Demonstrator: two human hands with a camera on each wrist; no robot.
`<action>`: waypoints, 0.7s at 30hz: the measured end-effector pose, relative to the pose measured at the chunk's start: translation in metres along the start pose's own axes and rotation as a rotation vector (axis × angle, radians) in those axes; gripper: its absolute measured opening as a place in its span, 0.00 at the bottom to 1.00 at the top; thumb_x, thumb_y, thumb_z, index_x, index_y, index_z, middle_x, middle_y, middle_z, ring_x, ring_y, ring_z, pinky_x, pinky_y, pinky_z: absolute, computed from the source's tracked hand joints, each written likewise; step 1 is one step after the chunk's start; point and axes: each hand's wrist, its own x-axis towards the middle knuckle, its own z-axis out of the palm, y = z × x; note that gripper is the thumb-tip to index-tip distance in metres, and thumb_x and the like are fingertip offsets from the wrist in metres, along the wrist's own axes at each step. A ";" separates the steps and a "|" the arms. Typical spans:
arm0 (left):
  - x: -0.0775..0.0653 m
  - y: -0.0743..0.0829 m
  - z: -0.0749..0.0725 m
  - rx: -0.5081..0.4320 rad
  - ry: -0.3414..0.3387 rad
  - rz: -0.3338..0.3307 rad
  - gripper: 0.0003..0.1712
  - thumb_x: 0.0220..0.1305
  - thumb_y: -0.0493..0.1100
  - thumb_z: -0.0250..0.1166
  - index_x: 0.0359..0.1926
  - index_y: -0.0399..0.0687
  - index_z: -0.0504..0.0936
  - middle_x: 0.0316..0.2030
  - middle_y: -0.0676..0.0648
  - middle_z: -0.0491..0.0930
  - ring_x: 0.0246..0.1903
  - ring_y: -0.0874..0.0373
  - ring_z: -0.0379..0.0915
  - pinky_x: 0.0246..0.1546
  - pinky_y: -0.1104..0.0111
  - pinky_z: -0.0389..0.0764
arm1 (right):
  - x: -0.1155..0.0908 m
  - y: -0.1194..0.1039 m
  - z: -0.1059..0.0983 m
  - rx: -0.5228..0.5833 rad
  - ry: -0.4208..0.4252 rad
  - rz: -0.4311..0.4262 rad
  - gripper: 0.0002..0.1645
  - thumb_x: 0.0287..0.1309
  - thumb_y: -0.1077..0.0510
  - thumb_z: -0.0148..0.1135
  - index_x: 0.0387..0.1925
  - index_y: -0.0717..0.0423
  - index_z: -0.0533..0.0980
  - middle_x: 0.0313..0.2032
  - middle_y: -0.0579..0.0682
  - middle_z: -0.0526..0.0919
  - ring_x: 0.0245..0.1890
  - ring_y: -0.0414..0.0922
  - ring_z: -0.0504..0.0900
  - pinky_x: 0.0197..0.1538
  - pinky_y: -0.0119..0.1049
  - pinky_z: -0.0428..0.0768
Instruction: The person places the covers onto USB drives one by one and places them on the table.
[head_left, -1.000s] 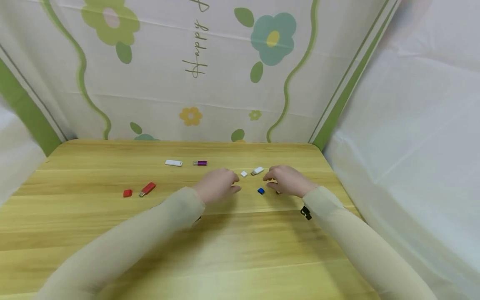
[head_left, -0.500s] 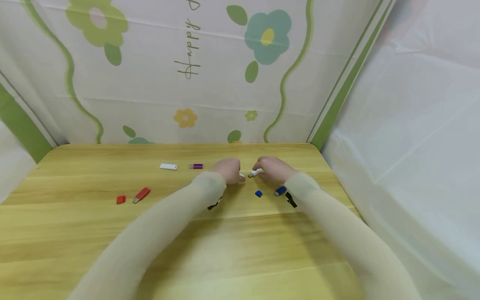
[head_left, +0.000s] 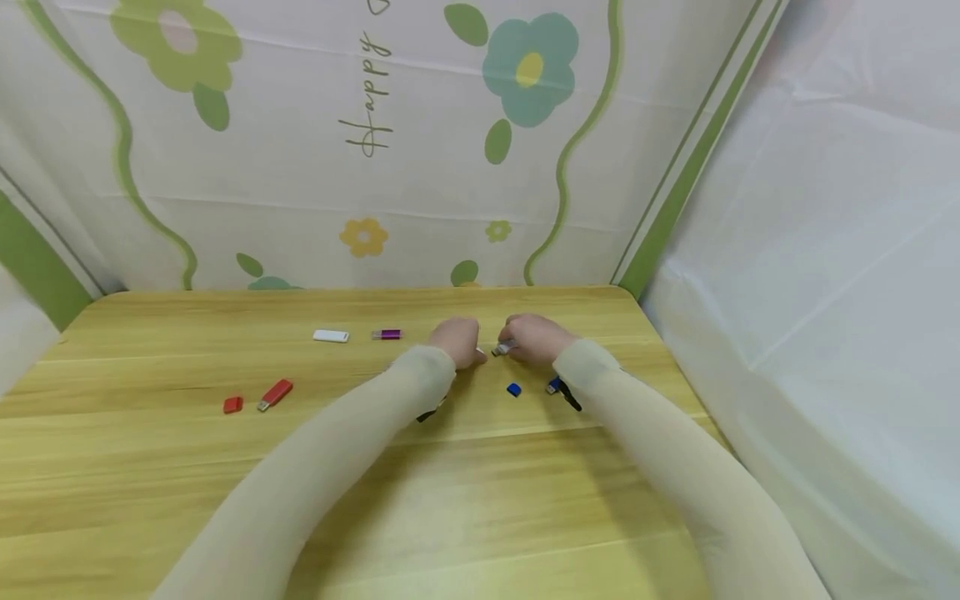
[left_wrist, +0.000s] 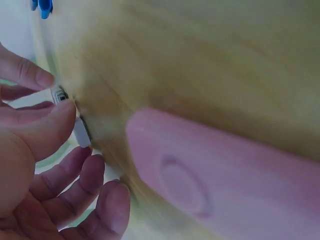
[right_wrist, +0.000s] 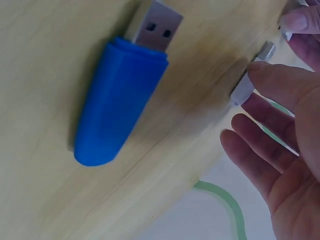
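Note:
My left hand (head_left: 456,340) pinches a small white cap (left_wrist: 82,133) between thumb and fingertips, low over the wooden table. Facing it, my right hand (head_left: 534,337) grips a white USB stick (right_wrist: 244,90) by its body. The stick's metal plug (right_wrist: 267,51) points toward the left hand, with a short gap to the cap. Under my right wrist lies a blue USB stick (right_wrist: 120,100), its plug bare and its body partly hidden in the head view. A blue cap (head_left: 513,389) lies between the forearms.
Left of the hands lie a purple USB stick (head_left: 387,334), a white stick (head_left: 331,336), a red USB stick (head_left: 275,395) and a red cap (head_left: 233,405). A blurred pink object (left_wrist: 215,170) sits close to the left wrist camera. A flowered cloth (head_left: 435,208) hangs behind the table.
Both hands have moved to the white pieces at the back; the left has taken the cap and the right the white USB stick. The stick has shifted slightly toward the left hand.

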 end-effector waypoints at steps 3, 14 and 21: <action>-0.002 0.000 -0.002 -0.024 0.006 0.005 0.14 0.61 0.47 0.73 0.32 0.42 0.79 0.28 0.49 0.78 0.29 0.54 0.74 0.34 0.64 0.77 | 0.001 0.001 0.002 0.002 -0.001 0.008 0.07 0.62 0.64 0.66 0.41 0.59 0.85 0.36 0.51 0.81 0.36 0.44 0.78 0.46 0.39 0.79; -0.005 -0.017 -0.003 -0.077 -0.016 0.101 0.12 0.59 0.45 0.74 0.33 0.43 0.81 0.29 0.51 0.80 0.30 0.56 0.75 0.36 0.65 0.78 | 0.001 -0.002 0.004 0.075 -0.053 0.116 0.04 0.62 0.61 0.65 0.35 0.55 0.85 0.32 0.45 0.83 0.32 0.41 0.78 0.42 0.36 0.80; -0.034 -0.032 -0.022 -0.121 0.029 0.231 0.07 0.62 0.43 0.71 0.34 0.43 0.87 0.30 0.51 0.83 0.31 0.59 0.78 0.37 0.66 0.81 | -0.023 -0.014 -0.007 0.099 -0.031 0.142 0.04 0.60 0.64 0.64 0.34 0.59 0.84 0.29 0.46 0.82 0.27 0.43 0.75 0.36 0.36 0.78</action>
